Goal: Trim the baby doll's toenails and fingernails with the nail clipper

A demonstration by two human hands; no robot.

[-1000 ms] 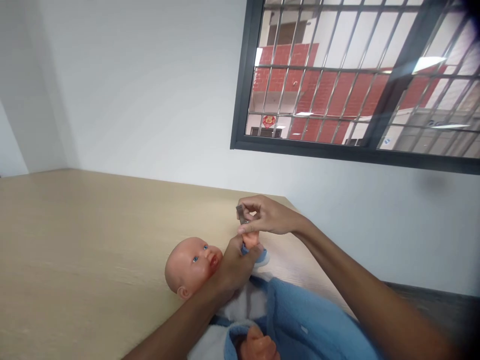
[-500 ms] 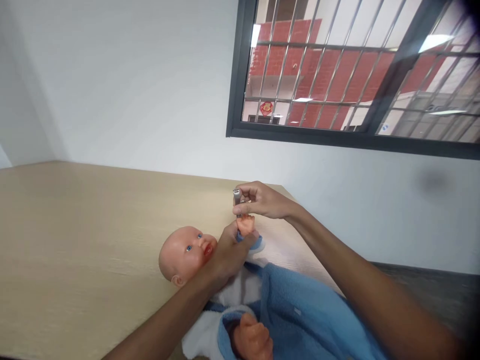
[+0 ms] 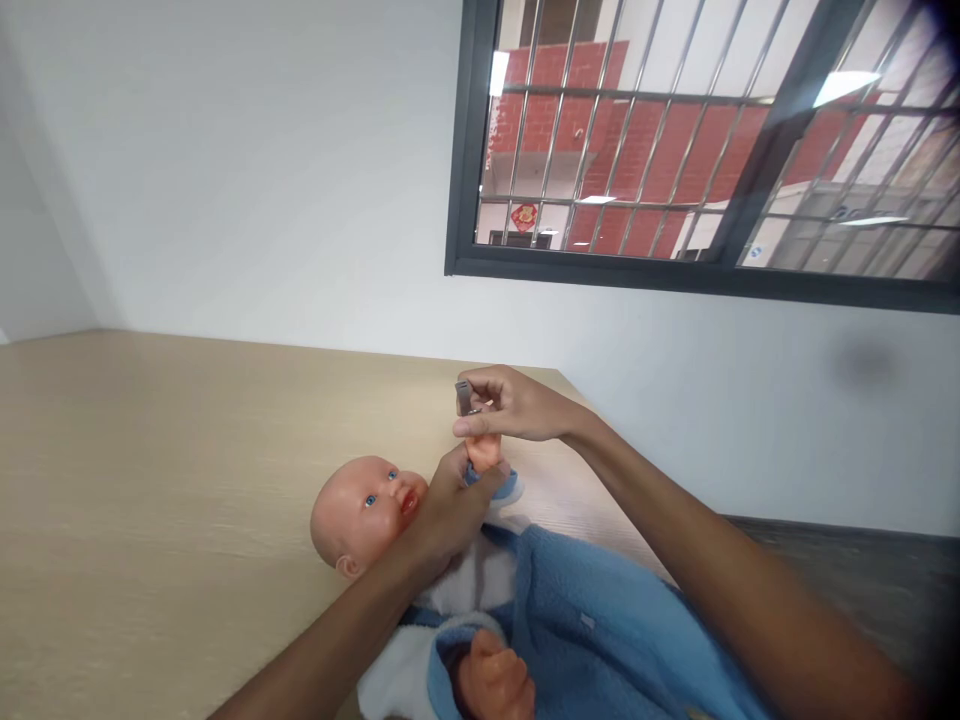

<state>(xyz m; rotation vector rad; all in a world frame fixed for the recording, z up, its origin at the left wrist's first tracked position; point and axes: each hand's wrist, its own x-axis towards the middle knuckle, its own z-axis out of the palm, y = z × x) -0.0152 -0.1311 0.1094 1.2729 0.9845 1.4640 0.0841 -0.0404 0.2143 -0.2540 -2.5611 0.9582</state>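
A baby doll in blue and white clothes lies on its back on the wooden table, head to the left. My left hand is wrapped around the wrist and cuff of the doll's raised arm, steadying the small doll hand. Pinched between thumb and fingers of my right hand is a silver nail clipper, held upright just above the doll's fingertips. My fingers hide the clipper's lower end, so whether it touches them I cannot tell. The doll's other hand rests near the bottom edge.
The pale wooden table stretches left and ends at a corner behind my right hand. A white wall stands behind it, with a barred, dark-framed window at upper right. Dark floor shows at the right.
The nail clipper has tilted slightly and my right thumb sits a little lower over the doll's fingers. The whole view has shifted slightly; my left hand keeps its hold.
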